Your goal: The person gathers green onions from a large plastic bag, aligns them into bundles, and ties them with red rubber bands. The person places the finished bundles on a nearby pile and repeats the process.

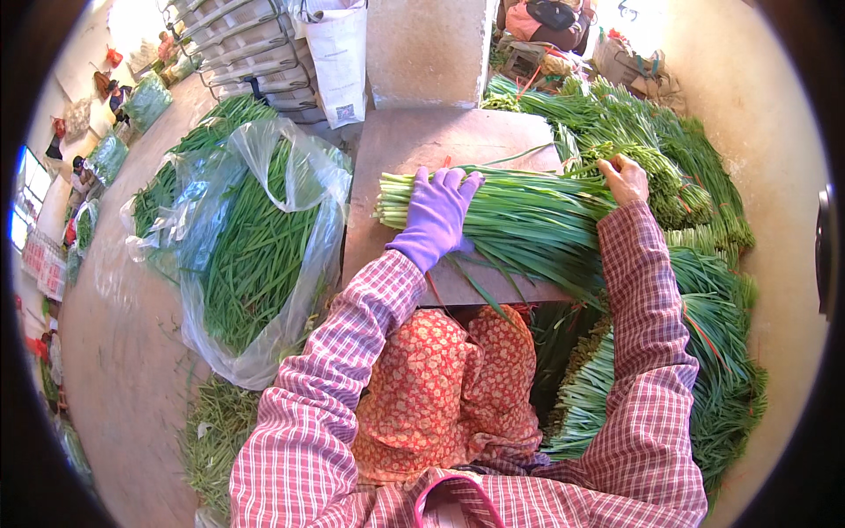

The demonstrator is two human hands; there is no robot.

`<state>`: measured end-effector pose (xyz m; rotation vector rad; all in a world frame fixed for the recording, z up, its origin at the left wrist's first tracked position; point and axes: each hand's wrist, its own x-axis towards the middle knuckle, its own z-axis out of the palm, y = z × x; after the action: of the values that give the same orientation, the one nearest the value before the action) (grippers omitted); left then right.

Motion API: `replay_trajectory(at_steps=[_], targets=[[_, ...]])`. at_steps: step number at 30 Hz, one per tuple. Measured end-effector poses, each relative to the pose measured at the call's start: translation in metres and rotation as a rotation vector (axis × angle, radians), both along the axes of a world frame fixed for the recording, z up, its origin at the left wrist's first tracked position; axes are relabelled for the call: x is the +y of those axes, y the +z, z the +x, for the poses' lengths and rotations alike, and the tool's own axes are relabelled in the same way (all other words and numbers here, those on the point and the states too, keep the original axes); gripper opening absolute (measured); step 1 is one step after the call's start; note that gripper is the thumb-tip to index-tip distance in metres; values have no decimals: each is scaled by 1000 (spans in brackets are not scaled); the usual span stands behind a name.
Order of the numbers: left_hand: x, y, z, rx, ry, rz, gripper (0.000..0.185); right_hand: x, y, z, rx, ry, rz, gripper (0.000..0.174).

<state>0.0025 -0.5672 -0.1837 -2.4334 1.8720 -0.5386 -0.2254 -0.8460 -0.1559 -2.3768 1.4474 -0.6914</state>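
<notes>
A bundle of garlic chives (pixel 528 204) lies across a small board-like tabletop (pixel 409 132), pale cut ends to the left, green leaves to the right. My left hand (pixel 439 204), in a purple glove, is laid over the bundle near the cut ends, gripping it from above; its thumb is hidden. Bits of a red tie (pixel 434 288) show beside that hand. Bare, my right hand (pixel 624 178) is at the leaf end, thumb and forefinger pinched on what looks like a thin green strand (pixel 584 170).
Stacked tied chive bundles (pixel 700 330) crowd the right side up to a wall (pixel 785 264). At left stands a clear plastic bag (pixel 264 356) of loose greens, with trimmings (pixel 221 429) on the floor below. Crates (pixel 257 53) and a white sack (pixel 340 66) stand behind. Other people sit far left.
</notes>
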Motion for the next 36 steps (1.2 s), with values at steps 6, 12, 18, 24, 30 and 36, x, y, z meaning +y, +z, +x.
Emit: replay_trajectory(at_steps=[6, 12, 18, 24, 30, 36], targets=[[-9, -2, -2, 44, -3, -48, 99, -83, -63, -102, -153, -145, 87, 43], [-17, 21, -6, 175, 65, 162, 106, 12, -1, -28, -454, 148, -273, 51], [-2, 17, 6, 112, 127, 119, 128, 175, -48, 114, -3, 485, -493, 45], [128, 9, 36, 363, 41, -624, 97, 155, -72, 108, 27, 441, -537, 43], [245, -35, 109, 488, 409, -885, 62, 179, -45, 86, 89, 466, -489, 49], [265, -35, 135, 541, 493, -793, 67, 186, -39, 90, 119, 386, -546, 53]])
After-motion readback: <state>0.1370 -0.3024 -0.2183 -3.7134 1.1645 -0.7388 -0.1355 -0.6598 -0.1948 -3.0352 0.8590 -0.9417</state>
